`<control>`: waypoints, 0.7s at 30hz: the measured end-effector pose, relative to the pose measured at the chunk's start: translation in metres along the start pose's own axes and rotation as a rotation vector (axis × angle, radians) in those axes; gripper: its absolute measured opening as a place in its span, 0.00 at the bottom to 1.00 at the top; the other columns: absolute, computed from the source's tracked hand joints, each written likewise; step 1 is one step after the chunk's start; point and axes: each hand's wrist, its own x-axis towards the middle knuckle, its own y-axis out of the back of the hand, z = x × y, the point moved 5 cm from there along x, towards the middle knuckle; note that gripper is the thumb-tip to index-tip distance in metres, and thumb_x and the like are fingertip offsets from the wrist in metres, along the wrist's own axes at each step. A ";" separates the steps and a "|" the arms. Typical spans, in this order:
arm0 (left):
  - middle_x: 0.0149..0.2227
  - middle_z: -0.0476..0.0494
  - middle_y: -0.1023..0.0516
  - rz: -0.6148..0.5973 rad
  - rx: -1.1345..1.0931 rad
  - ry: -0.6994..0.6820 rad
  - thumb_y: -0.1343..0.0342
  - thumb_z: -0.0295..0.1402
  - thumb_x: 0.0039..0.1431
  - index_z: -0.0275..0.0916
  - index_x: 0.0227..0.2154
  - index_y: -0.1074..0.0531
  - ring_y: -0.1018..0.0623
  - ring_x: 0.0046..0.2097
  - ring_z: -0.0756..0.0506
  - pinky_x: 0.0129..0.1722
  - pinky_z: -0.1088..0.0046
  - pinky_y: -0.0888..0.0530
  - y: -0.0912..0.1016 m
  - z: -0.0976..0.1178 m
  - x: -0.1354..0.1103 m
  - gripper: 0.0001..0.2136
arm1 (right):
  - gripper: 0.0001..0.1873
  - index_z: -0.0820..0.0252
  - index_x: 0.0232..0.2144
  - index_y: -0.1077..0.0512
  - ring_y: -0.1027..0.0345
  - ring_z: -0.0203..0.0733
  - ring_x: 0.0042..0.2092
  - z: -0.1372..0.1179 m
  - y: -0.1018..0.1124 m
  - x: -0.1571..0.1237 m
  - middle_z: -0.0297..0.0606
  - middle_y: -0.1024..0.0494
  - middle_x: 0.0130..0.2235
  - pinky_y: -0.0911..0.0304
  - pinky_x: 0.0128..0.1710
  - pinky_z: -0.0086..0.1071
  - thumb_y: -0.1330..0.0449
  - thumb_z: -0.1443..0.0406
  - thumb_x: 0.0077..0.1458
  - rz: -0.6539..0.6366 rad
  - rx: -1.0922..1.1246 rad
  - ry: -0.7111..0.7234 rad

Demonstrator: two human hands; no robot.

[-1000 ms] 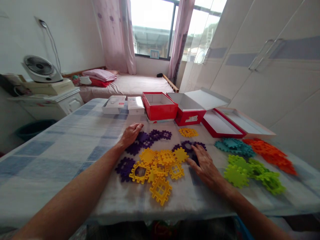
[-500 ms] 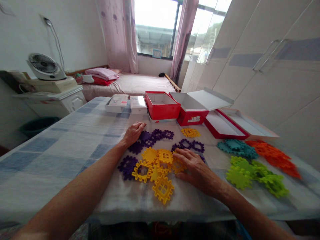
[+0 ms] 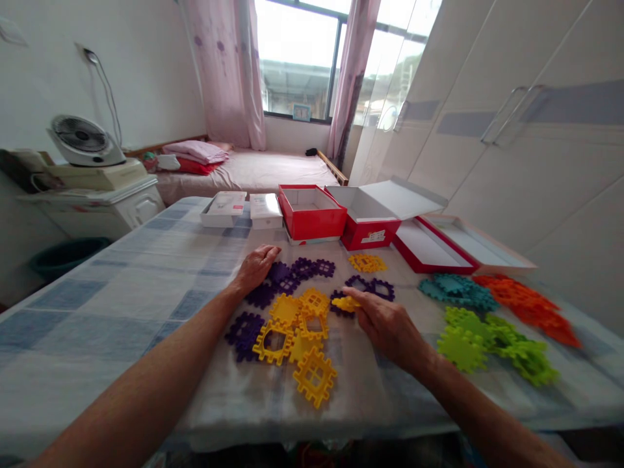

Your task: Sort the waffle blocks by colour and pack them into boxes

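Note:
My right hand (image 3: 387, 324) is closed on a yellow interlocking tile (image 3: 345, 303), seen nearly edge-on just above the purple tiles. To its left lies a loose pile of yellow notched tiles (image 3: 285, 309), some solid and some with window cut-outs. Resting on the cloth, my left hand (image 3: 258, 268) has its fingers stretched forward beside a group of purple tiles (image 3: 286, 284); whether it touches them is unclear. More purple tiles (image 3: 244, 333) lie nearer me, partly under the yellow pile. A small yellow stack (image 3: 367, 262) sits farther back, near the boxes.
Teal tiles (image 3: 455, 290), orange tiles (image 3: 526, 309) and lime-green tiles (image 3: 463, 348) lie in heaps at the right. Along the back stand a red box (image 3: 312, 221), another red box with its lid up (image 3: 369, 233), shallow trays (image 3: 433, 250) and small white boxes (image 3: 266, 211).
My right hand has picked up a yellow tile from the pile's right side and tilted it on edge. My left hand stays in place. The view has shifted slightly.

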 end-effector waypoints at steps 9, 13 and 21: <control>0.44 0.38 0.23 -0.013 0.006 -0.023 0.61 0.45 0.58 0.35 0.40 0.25 0.26 0.46 0.42 0.49 0.69 0.33 -0.001 -0.004 0.002 0.24 | 0.25 0.65 0.54 0.36 0.27 0.44 0.37 0.111 0.036 0.037 0.44 0.23 0.40 0.34 0.41 0.36 0.51 0.65 0.54 0.214 0.038 -0.600; 0.44 0.39 0.23 -0.010 0.000 -0.016 0.60 0.45 0.58 0.35 0.41 0.25 0.26 0.47 0.42 0.49 0.69 0.33 -0.001 -0.004 0.001 0.23 | 0.26 0.68 0.54 0.36 0.32 0.50 0.48 0.122 0.032 0.056 0.50 0.27 0.47 0.39 0.50 0.44 0.49 0.63 0.55 0.234 -0.066 -0.582; 0.43 0.40 0.23 0.001 -0.003 -0.023 0.59 0.43 0.59 0.36 0.40 0.25 0.26 0.46 0.43 0.49 0.70 0.33 -0.002 -0.003 0.001 0.21 | 0.48 0.51 0.63 0.50 0.57 0.52 0.65 -0.029 -0.012 0.030 0.44 0.51 0.65 0.54 0.60 0.47 0.37 0.49 0.44 -0.491 0.275 0.016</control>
